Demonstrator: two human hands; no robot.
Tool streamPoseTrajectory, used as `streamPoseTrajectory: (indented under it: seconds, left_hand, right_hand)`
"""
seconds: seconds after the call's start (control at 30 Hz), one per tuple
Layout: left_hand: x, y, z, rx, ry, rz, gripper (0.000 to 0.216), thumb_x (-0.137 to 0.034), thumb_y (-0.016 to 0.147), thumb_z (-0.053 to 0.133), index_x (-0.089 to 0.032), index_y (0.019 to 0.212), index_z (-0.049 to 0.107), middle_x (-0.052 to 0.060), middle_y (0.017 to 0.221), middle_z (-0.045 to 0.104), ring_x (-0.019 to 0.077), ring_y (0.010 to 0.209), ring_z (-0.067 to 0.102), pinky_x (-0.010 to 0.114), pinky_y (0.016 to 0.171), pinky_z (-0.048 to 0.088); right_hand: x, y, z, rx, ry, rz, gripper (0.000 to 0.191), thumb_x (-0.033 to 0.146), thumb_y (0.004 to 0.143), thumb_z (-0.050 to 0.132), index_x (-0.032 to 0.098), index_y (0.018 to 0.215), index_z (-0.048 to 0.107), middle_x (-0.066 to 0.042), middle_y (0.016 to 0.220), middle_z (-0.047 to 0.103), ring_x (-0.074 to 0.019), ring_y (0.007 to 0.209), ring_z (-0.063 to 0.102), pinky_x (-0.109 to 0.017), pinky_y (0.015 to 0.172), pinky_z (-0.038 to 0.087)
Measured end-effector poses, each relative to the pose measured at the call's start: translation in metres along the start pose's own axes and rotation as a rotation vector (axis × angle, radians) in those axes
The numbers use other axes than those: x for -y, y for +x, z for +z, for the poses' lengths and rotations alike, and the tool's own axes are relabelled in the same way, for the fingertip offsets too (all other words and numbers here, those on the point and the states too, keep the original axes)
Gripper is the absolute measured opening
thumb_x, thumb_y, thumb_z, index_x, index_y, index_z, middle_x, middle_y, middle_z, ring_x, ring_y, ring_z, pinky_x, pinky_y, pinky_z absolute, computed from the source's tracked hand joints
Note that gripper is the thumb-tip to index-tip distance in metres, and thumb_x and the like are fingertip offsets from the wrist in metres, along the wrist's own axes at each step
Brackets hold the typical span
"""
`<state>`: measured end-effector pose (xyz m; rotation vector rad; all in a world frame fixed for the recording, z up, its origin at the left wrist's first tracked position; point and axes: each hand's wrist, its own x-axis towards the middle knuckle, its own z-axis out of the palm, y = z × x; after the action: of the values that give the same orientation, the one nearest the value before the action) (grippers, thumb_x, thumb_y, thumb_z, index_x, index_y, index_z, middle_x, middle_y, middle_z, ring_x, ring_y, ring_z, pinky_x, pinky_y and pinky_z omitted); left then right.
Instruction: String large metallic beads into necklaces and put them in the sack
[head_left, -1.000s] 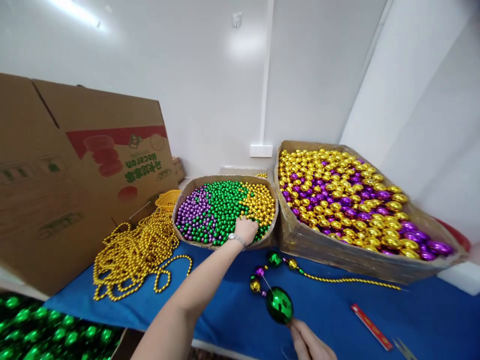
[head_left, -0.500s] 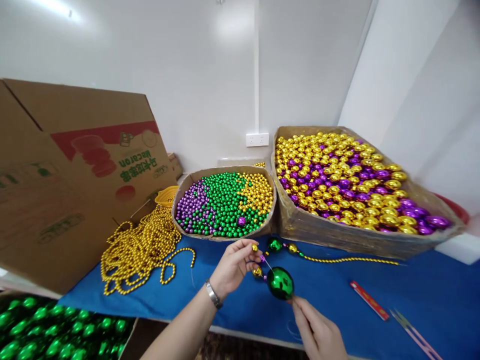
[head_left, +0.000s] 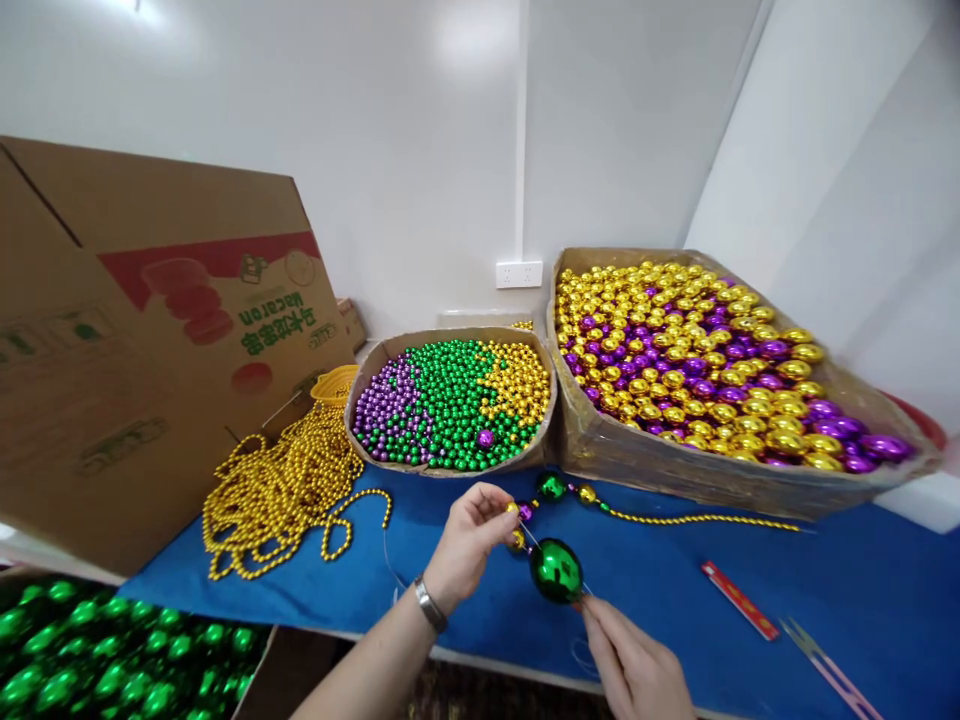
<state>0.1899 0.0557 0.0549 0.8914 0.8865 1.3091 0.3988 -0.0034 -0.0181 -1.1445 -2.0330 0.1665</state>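
Observation:
My left hand (head_left: 466, 540) is pinched on a small gold bead (head_left: 512, 509) just above the string of a bead strand. My right hand (head_left: 634, 668) pinches the thin string below a large green oval bead (head_left: 556, 571). The strand (head_left: 697, 519) runs from that bead past purple, green and gold beads to a fine gold chain lying on the blue cloth (head_left: 750, 660). Behind my hands sits a round cardboard tray (head_left: 450, 403) of small purple, green and gold beads.
A big cardboard box (head_left: 720, 385) of large gold and purple beads stands at right. A heap of gold bead chain (head_left: 277, 495) lies at left beside a tilted carton (head_left: 142, 330). Green beads (head_left: 112, 655) fill a box at lower left. A red ruler (head_left: 739, 600) and scissors (head_left: 825, 660) lie at right.
My left hand left the round tray, came back with a small gold bead and now holds it at the string beside the large green bead. My right hand kept its pinch.

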Motion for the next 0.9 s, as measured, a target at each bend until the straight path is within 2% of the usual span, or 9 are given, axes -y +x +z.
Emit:
streamPoseTrajectory:
  seconds: [0.1, 0.2, 0.33, 0.43, 0.5, 0.6, 0.73, 0.83, 0.9]
  left_hand:
    - [0.000, -0.003, -0.001, 0.004, 0.233, 0.098, 0.026, -0.028, 0.065, 0.076, -0.015, 0.083, 0.062, 0.002, 0.075, 0.062, 0.0126, 0.069, 0.056, 0.023, 0.062, 0.045]
    - [0.012, -0.006, -0.002, 0.040, 0.290, 0.078, 0.029, -0.031, 0.065, 0.076, -0.015, 0.086, 0.064, 0.003, 0.078, 0.064, 0.0140, 0.073, 0.056, 0.023, 0.065, 0.045]
    - [0.042, -0.006, -0.006, 0.039, 0.255, -0.029, 0.028, -0.040, 0.073, 0.068, -0.013, 0.081, 0.067, 0.005, 0.076, 0.066, 0.0140, 0.067, 0.057, 0.024, 0.061, 0.044]
    - [0.053, -0.005, -0.012, 0.032, 0.380, 0.045, 0.028, -0.041, 0.073, 0.067, -0.013, 0.074, 0.070, 0.008, 0.079, 0.069, 0.0174, 0.071, 0.060, 0.026, 0.065, 0.045]
    - [0.046, -0.005, -0.012, 0.066, 0.515, 0.115, 0.024, -0.039, 0.073, 0.068, -0.015, 0.071, 0.072, 0.008, 0.078, 0.070, 0.0190, 0.072, 0.062, 0.028, 0.067, 0.046]
    - [0.019, -0.004, -0.002, 0.126, 0.673, 0.211, 0.020, -0.037, 0.074, 0.067, -0.019, 0.069, 0.072, 0.006, 0.073, 0.070, 0.0189, 0.068, 0.062, 0.028, 0.066, 0.046]
    - [-0.023, 0.001, 0.020, 0.171, 0.687, 0.360, 0.017, -0.035, 0.075, 0.066, -0.019, 0.071, 0.072, 0.006, 0.075, 0.070, 0.0194, 0.070, 0.063, 0.029, 0.067, 0.048]
    - [-0.038, 0.002, 0.029, 0.150, 0.630, 0.428, 0.016, -0.032, 0.077, 0.064, -0.018, 0.072, 0.070, 0.007, 0.077, 0.070, 0.0197, 0.073, 0.064, 0.029, 0.068, 0.049]
    - [-0.033, 0.001, 0.028, 0.142, 0.603, 0.426, 0.016, -0.031, 0.079, 0.062, -0.017, 0.084, 0.070, 0.008, 0.085, 0.070, 0.0196, 0.077, 0.063, 0.029, 0.070, 0.049]
  right_hand:
    - [-0.004, -0.002, 0.003, -0.020, -0.057, -0.015, 0.033, 0.032, 0.094, 0.036, 0.019, 0.100, 0.065, -0.007, 0.092, 0.073, -0.0187, 0.081, 0.070, -0.024, 0.069, 0.057]
    - [-0.007, -0.004, 0.012, -0.032, -0.099, -0.012, 0.034, 0.034, 0.094, 0.034, 0.019, 0.100, 0.064, -0.007, 0.090, 0.073, -0.0185, 0.076, 0.071, -0.024, 0.065, 0.057]
    - [-0.015, -0.011, 0.028, 0.058, -0.071, 0.092, 0.033, 0.033, 0.095, 0.029, 0.021, 0.100, 0.059, -0.005, 0.080, 0.072, -0.0159, 0.066, 0.070, -0.021, 0.054, 0.054]
    - [-0.026, -0.015, 0.031, 0.138, -0.073, 0.095, 0.031, 0.032, 0.094, 0.030, 0.023, 0.094, 0.059, -0.003, 0.079, 0.071, -0.0157, 0.066, 0.069, -0.023, 0.055, 0.054]
    - [-0.031, -0.013, 0.024, 0.158, -0.095, 0.088, 0.030, 0.032, 0.094, 0.032, 0.023, 0.094, 0.060, -0.004, 0.085, 0.070, -0.0161, 0.071, 0.069, -0.024, 0.057, 0.055]
    - [-0.026, 0.006, 0.008, 0.146, -0.062, 0.120, 0.027, 0.033, 0.093, 0.036, 0.023, 0.102, 0.060, -0.005, 0.096, 0.069, -0.0158, 0.082, 0.068, -0.024, 0.066, 0.055]
    - [-0.004, 0.040, -0.004, 0.155, 0.117, 0.116, 0.029, 0.031, 0.093, 0.039, 0.021, 0.115, 0.055, -0.007, 0.110, 0.065, -0.0160, 0.100, 0.063, -0.026, 0.083, 0.051]
    - [0.005, 0.054, -0.006, 0.208, 0.255, 0.102, 0.028, 0.029, 0.094, 0.036, 0.020, 0.105, 0.060, -0.005, 0.093, 0.069, -0.0144, 0.083, 0.066, -0.023, 0.074, 0.052]
    - [0.004, 0.057, -0.010, 0.201, 0.300, 0.121, 0.029, 0.030, 0.094, 0.036, 0.020, 0.099, 0.062, -0.005, 0.085, 0.069, -0.0141, 0.074, 0.065, -0.022, 0.067, 0.052]
